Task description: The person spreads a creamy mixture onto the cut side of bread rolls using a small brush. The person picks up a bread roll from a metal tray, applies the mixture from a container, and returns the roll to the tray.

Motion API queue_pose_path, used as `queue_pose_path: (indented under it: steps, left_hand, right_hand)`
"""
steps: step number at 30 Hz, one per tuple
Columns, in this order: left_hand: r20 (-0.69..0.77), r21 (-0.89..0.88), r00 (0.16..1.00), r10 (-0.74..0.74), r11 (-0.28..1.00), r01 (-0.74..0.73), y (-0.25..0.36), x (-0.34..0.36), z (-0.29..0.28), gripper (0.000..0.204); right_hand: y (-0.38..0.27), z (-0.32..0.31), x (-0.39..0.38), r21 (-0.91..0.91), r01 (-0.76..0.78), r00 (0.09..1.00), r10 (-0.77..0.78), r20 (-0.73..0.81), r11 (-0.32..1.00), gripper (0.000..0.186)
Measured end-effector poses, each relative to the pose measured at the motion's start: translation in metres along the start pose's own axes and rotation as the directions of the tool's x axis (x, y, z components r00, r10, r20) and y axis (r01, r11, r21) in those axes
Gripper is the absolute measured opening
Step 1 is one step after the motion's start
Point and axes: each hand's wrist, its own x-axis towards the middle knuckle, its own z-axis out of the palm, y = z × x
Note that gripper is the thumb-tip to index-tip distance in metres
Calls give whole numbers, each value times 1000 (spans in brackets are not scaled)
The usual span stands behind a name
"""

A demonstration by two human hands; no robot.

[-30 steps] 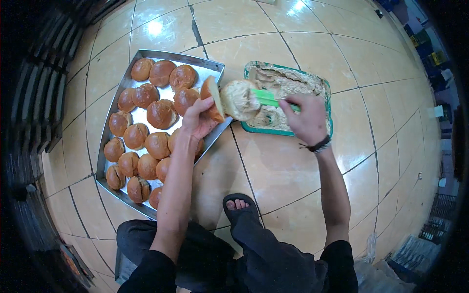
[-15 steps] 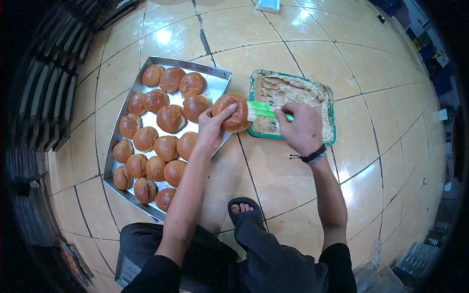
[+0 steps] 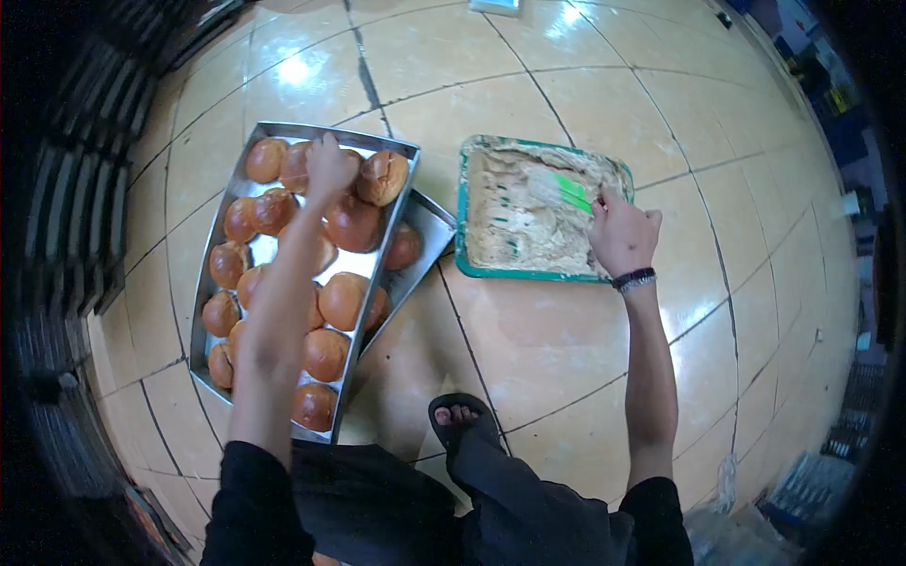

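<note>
My left hand [image 3: 332,170] reaches over the far part of a metal tray [image 3: 366,307], among round brown buns; its fingertips are hard to make out against them. Beside it, a split bun [image 3: 382,177] leans at the tray's far right corner. My right hand [image 3: 625,236] is closed on a green-handled brush [image 3: 572,192]. The brush's pale head rests in the beige cream spread [image 3: 514,212] that fills a shallow green container [image 3: 462,226].
Under the bun tray lies a second metal tray [image 3: 436,226], turned at an angle, with a bun [image 3: 404,247] on it. Dark stacked trays [image 3: 80,208] line the left side. Clear plastic bags [image 3: 727,514] lie at the lower right of the tiled floor.
My left hand has moved from the middle to the bun tray and the bun it held has left that spot. The brush has gone back into the spread. The upper tray sits differently, showing the lower one.
</note>
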Motion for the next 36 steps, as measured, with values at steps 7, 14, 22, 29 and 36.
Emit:
queue_pose_path:
  steps: [7, 14, 22, 29, 36]
  left_hand:
    - [594, 184, 773, 223, 898, -400, -35, 37, -7, 102]
    - [602, 331, 782, 164, 839, -431, -22, 36, -50, 71]
    - [462, -846, 884, 69, 335, 416, -51, -10, -100, 49]
    - [549, -750, 836, -23, -456, 480, -25, -83, -63, 46]
    - [501, -724, 844, 190, -442, 530, 37, -123, -49, 58]
  right_hand:
    - [29, 64, 30, -359, 213, 933, -299, -203, 909, 12]
    - [-11, 115, 53, -245, -3, 983, 48, 175, 969, 17]
    - [-6, 153, 48, 224, -348, 923, 291, 252, 910, 26]
    - [8, 121, 28, 684, -74, 997, 59, 45, 726, 28]
    - [-72, -5, -2, 516, 295, 946, -321, -42, 804, 22]
